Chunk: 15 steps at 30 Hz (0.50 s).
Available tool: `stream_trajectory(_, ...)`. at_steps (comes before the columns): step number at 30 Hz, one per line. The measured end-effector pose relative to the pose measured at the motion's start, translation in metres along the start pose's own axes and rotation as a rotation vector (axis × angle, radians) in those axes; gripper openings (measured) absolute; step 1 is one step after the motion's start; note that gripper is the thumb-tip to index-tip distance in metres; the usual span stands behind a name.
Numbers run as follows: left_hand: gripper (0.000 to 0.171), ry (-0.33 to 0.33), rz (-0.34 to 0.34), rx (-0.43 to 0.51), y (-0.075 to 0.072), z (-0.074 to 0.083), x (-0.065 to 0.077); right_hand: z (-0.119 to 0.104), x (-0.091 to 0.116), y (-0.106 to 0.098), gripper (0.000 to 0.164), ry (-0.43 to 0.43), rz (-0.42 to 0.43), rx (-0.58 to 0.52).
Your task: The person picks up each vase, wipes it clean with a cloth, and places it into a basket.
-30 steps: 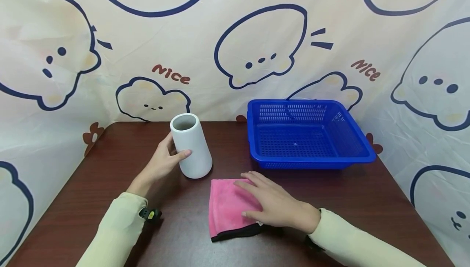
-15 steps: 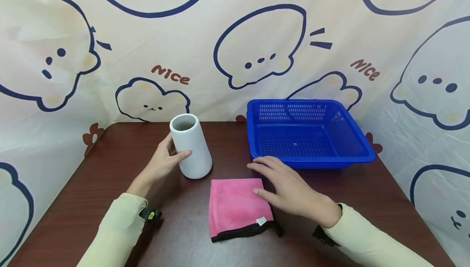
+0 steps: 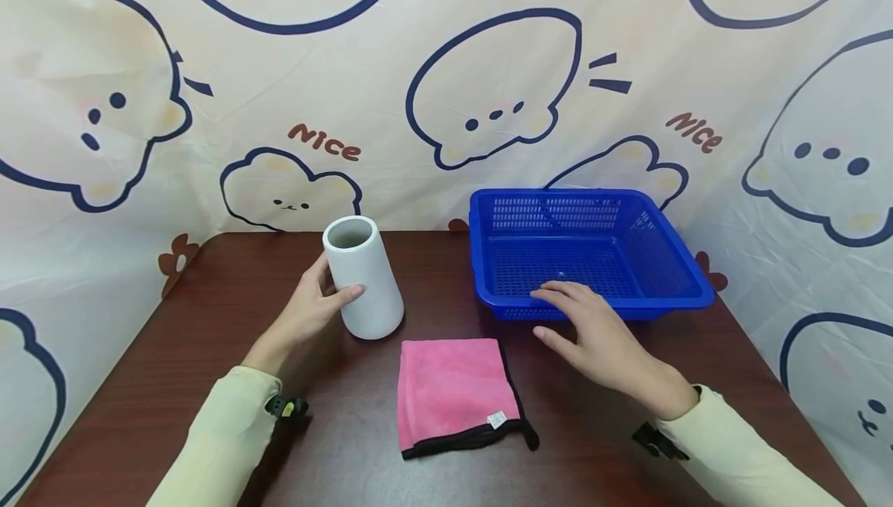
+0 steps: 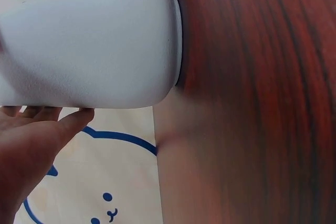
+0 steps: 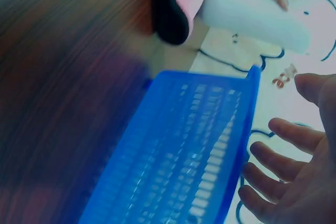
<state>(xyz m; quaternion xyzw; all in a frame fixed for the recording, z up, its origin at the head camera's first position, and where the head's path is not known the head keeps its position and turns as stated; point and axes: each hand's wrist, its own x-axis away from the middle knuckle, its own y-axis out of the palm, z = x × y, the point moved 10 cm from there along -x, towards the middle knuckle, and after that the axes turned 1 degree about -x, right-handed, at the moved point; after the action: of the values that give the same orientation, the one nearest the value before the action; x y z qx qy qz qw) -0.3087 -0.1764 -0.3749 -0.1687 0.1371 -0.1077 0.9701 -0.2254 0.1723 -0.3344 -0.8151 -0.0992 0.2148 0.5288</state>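
My left hand (image 3: 307,309) grips a white tapered vase (image 3: 368,290) by its side, thumb across the front. It stands upright on the table with its round mouth at the top. Seen from the left wrist, the vase (image 4: 100,45) lies sideways across the picture, its base edge at the wooden surface. My right hand (image 3: 610,340) holds nothing; its fingers are spread and overlap the front rim of a blue plastic basket (image 3: 652,305). In the right wrist view those fingers (image 5: 281,161) reach toward the basket's rim. A folded pink cloth (image 3: 456,383) with black edging and a white tag lies between the hands.
The dark wooden table (image 3: 349,445) meets a cream curtain (image 3: 391,104) with blue cartoon outlines along its back and sides. The basket sits at the back right, close to that curtain.
My right hand has come off the pink cloth and moved right and away from me to the basket's front rim, uncovering the tag. The left hand and vase have stayed put.
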Motion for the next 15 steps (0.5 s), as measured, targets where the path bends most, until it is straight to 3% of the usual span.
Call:
stream_trajectory(7, 0.072, 0.007, -0.004, -0.008, 0.001, 0.002, 0.000, 0.041, 0.009, -0.009, 0.051, 0.079, 0.028, 0.015)
stream_trajectory(15, 0.071, 0.008, 0.000, -0.008, 0.000, 0.001, 0.000, 0.075, 0.018, -0.024, 0.047, 0.098, 0.092, 0.041)
